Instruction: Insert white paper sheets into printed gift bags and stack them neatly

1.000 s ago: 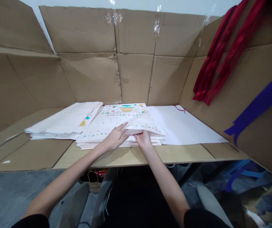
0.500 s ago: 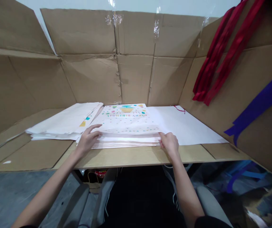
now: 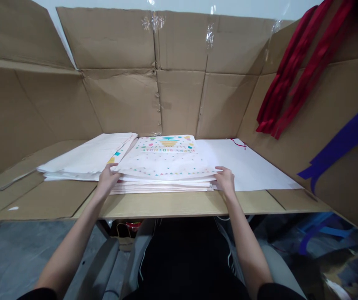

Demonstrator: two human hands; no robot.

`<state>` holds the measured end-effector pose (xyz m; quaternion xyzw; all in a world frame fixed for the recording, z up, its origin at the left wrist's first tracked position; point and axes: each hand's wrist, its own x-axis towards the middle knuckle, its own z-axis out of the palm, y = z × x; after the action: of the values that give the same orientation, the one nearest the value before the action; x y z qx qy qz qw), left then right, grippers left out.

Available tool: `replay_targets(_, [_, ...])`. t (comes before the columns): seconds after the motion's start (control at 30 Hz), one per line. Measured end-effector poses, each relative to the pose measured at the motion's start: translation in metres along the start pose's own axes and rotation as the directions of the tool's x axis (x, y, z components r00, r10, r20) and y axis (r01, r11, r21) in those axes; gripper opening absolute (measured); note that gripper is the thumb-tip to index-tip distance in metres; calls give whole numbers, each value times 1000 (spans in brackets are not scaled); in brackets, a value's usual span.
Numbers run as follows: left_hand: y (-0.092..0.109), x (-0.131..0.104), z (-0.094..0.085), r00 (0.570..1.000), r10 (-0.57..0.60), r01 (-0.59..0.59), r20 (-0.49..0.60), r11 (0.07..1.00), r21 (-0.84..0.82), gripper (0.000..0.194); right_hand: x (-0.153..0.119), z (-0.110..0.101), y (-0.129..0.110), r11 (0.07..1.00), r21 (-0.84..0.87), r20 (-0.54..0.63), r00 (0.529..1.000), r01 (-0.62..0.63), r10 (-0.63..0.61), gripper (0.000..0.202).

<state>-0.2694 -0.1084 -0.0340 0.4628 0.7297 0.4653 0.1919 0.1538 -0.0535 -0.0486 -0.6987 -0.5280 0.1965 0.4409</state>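
A stack of white sheets (image 3: 163, 187) lies before me on the table. The top printed sheet (image 3: 166, 164) carries an upside-down "HAPPY BIRTHDAY", a cake and coloured dots; whether it is paper or cloth I cannot tell. Its near left corner is pinched in my left hand (image 3: 107, 180), thumb and fingers closed. At the near right corner my right hand (image 3: 225, 179) pinches the same sheet. The near edge is lifted slightly off the stack and sags in the middle.
Another pile of white sheets (image 3: 82, 160) lies at left, and a plain white sheet (image 3: 250, 166) at right with a thin red cord (image 3: 238, 144). Cardboard walls (image 3: 182, 100) enclose the table. Red ribbons (image 3: 287, 83) and purple strips (image 3: 338, 143) hang on the right wall.
My left hand has moved left to the sheet's corner and closed on it. My right hand has risen a little, and the sheet's near edge now stretches wider between both hands.
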Motion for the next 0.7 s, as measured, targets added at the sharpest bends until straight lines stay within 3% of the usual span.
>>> replay_targets(0.17, [-6,4,5,998,28,-27,-56,1000,12,61,-3,2,-8,992,-117,-43,998,42,-47,51])
replay_targets(0.4, [-8,2,7,996,58,-62,-61,996,-69,58,-6,6,-5,985,-135,-42,993,104,-111,43])
replay_targets(0.53, [-4,-1,3,993,111,-109,-44,993,34,51,-5,8,-2,985,-106,-11,990,137,-139,40])
replay_targets(0.7, [-3,-4,-5,997,71,-71,-23,997,-9,57,-5,11,-5,997,25,51,996,68,-69,41])
